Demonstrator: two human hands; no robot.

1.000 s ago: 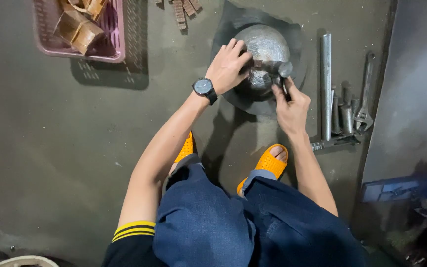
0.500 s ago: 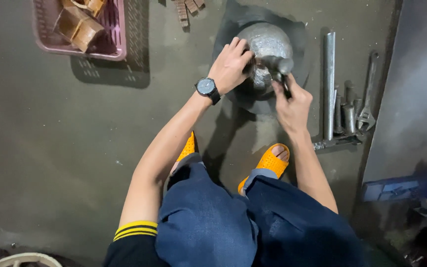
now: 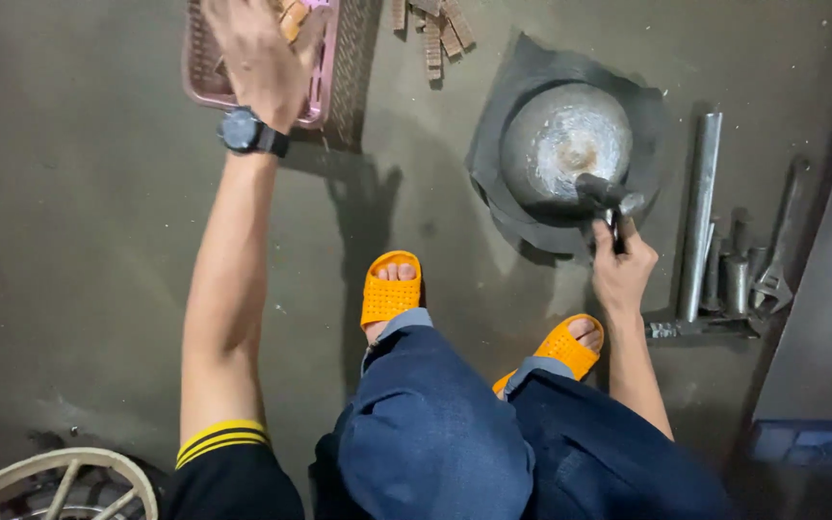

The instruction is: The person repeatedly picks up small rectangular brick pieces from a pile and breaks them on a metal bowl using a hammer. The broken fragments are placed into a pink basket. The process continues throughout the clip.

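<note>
The left hand point(image 3: 260, 58) is spread open over the pink basket point(image 3: 325, 72) with brown pieces point(image 3: 291, 14). The right hand point(image 3: 621, 272) grips a hammer point(image 3: 609, 202) touching the round metal dome point(image 3: 566, 144) on the floor.

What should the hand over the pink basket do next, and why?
Probably lower and pick one brown piece: the left hand is open over the pink basket, while the right hand holds a hammer at the metal dome.
</note>
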